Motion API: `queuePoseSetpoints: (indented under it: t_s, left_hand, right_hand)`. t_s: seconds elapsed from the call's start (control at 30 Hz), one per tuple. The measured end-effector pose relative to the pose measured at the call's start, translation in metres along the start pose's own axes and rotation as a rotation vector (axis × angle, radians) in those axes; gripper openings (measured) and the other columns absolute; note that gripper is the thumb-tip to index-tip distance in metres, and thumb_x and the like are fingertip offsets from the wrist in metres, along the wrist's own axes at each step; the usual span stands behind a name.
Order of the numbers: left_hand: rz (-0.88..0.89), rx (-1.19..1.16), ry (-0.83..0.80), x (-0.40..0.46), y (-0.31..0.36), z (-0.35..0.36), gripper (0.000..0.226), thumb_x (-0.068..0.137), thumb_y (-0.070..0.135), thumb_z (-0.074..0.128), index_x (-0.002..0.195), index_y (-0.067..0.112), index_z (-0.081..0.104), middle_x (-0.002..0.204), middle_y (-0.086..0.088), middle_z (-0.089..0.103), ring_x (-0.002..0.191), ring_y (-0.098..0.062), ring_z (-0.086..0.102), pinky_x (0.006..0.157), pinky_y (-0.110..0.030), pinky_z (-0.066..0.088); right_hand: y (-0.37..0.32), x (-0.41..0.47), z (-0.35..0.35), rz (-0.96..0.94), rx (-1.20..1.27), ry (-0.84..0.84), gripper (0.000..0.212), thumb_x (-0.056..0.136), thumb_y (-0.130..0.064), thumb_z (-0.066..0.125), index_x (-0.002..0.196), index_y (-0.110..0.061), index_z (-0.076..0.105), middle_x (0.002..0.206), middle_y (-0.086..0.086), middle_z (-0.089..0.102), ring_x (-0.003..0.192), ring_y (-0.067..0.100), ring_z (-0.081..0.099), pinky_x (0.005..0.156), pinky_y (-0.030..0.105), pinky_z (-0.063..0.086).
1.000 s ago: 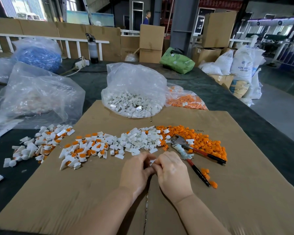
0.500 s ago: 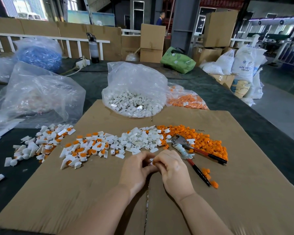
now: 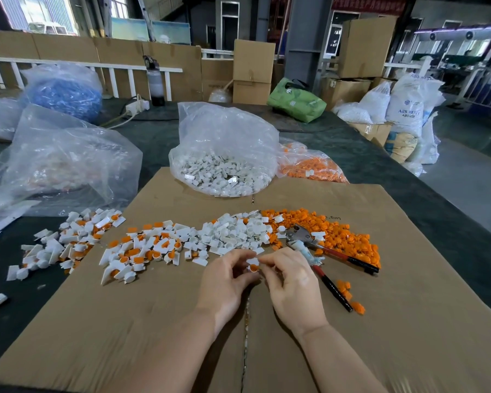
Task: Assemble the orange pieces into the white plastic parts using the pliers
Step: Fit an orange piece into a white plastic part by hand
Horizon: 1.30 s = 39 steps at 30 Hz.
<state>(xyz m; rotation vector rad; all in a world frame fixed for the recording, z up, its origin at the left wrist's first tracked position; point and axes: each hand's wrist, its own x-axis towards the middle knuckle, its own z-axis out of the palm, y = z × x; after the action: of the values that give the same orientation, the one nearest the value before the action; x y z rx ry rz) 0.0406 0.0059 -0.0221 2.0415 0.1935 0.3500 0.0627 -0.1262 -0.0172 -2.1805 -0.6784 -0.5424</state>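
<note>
Fingers are parting, exposing the white part point(image 3: 253, 261) with its orange piece point(image 3: 253, 268), pinched between left hand point(image 3: 227, 282) and right hand point(image 3: 292, 285); pliers point(image 3: 323, 251) are lying just beside the right.

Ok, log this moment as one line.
both hands pinching white part with orange piece | pliers idle on cardboard

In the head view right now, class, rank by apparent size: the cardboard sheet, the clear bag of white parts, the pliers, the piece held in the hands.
1. cardboard sheet
2. clear bag of white parts
3. pliers
4. held piece

None look close enough to tie.
</note>
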Motion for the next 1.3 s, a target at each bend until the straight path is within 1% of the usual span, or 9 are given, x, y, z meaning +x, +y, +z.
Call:
queuePoseSetpoints:
  t_s: [0.27, 0.47, 0.6, 0.77, 0.9, 0.97, 1.1, 1.2, 1.3]
  left_hand:
    - [-0.003, -0.003, -0.001, -0.002, 0.003, 0.001, 0.029, 0.081, 0.015, 0.072, 0.107, 0.026, 0.064, 0.086, 0.010, 0.064, 0.081, 0.000, 0.057, 0.069, -0.004, 0.040]
    - [-0.049, 0.166, 0.205, 0.002, -0.009, -0.016, 0.017, 0.091, 0.015, 0.058, 0.105, 0.023, 0.065, 0.095, 0.009, 0.053, 0.091, -0.007, 0.049, 0.074, -0.011, 0.030]
    - [-0.112, 0.259, 0.316, 0.013, -0.025, -0.041, 0.020, 0.092, 0.008, 0.055, 0.107, 0.015, 0.066, 0.096, 0.005, 0.042, 0.090, -0.014, 0.049, 0.082, -0.015, 0.030]
    - [-0.179, 0.320, 0.395, 0.023, -0.035, -0.055, 0.029, 0.092, 0.000, 0.049, 0.116, 0.007, 0.063, 0.111, -0.002, 0.039, 0.106, -0.019, 0.045, 0.090, -0.017, 0.031]
    - [-0.223, 0.407, 0.436, 0.026, -0.032, -0.054, 0.043, 0.089, -0.002, 0.049, 0.130, 0.011, 0.053, 0.134, -0.014, 0.037, 0.126, -0.031, 0.029, 0.106, -0.038, 0.029]
    - [-0.137, 0.467, 0.446, 0.025, -0.030, -0.051, 0.042, 0.088, 0.002, 0.055, 0.129, 0.010, 0.053, 0.134, -0.016, 0.038, 0.127, -0.033, 0.029, 0.107, -0.041, 0.028]
    - [0.115, 0.481, 0.303, 0.024, -0.023, -0.034, 0.037, 0.092, 0.012, 0.055, 0.129, 0.011, 0.053, 0.137, -0.011, 0.039, 0.130, -0.025, 0.029, 0.107, -0.029, 0.025]
    - [0.109, 0.559, 0.126, 0.031, -0.022, -0.017, 0.052, 0.098, 0.032, 0.043, 0.147, 0.025, 0.027, 0.155, -0.008, 0.015, 0.143, -0.024, 0.009, 0.115, -0.032, 0.013]
    - [0.043, 0.773, -0.001, 0.039, -0.026, -0.007, 0.058, 0.098, 0.052, 0.025, 0.148, 0.038, 0.000, 0.158, -0.003, 0.001, 0.145, -0.026, -0.003, 0.117, -0.037, 0.002]
  right_hand:
    - [0.000, 0.001, 0.001, -0.044, -0.056, -0.043, 0.016, 0.080, 0.002, 0.069, 0.084, -0.014, 0.072, 0.085, -0.004, 0.063, 0.083, 0.015, 0.057, 0.073, 0.023, 0.047]
    - [0.008, 0.003, 0.005, 0.050, -0.165, 0.080, 0.014, 0.077, 0.007, 0.069, 0.082, -0.006, 0.071, 0.081, 0.004, 0.064, 0.079, 0.024, 0.059, 0.072, 0.035, 0.051]
    - [0.012, 0.004, 0.009, 0.103, -0.210, 0.049, 0.015, 0.079, 0.007, 0.066, 0.086, -0.005, 0.071, 0.085, 0.007, 0.063, 0.082, 0.028, 0.058, 0.075, 0.041, 0.050]
    - [0.015, 0.007, 0.010, 0.180, -0.275, -0.023, 0.020, 0.084, 0.004, 0.058, 0.096, -0.007, 0.070, 0.095, 0.007, 0.063, 0.092, 0.026, 0.054, 0.083, 0.038, 0.044]
    - [0.020, 0.012, 0.010, 0.237, -0.376, -0.099, 0.029, 0.087, 0.003, 0.050, 0.108, -0.009, 0.065, 0.108, 0.007, 0.058, 0.101, 0.025, 0.048, 0.089, 0.033, 0.038]
    - [0.022, 0.014, 0.009, 0.261, -0.413, -0.137, 0.033, 0.088, 0.001, 0.045, 0.113, -0.012, 0.061, 0.115, 0.004, 0.055, 0.106, 0.023, 0.044, 0.092, 0.030, 0.035]
    - [0.022, 0.017, 0.010, 0.280, -0.456, -0.177, 0.035, 0.089, -0.002, 0.041, 0.118, -0.017, 0.055, 0.122, 0.000, 0.050, 0.110, 0.018, 0.040, 0.095, 0.025, 0.031]
    - [0.023, 0.017, 0.010, 0.293, -0.452, -0.188, 0.047, 0.090, -0.004, 0.043, 0.135, -0.019, 0.043, 0.136, -0.001, 0.042, 0.123, 0.017, 0.034, 0.102, 0.024, 0.027]
    - [0.026, 0.018, 0.012, 0.283, -0.480, -0.243, 0.059, 0.093, -0.007, 0.042, 0.147, -0.023, 0.023, 0.148, -0.004, 0.030, 0.133, 0.017, 0.025, 0.110, 0.028, 0.022]
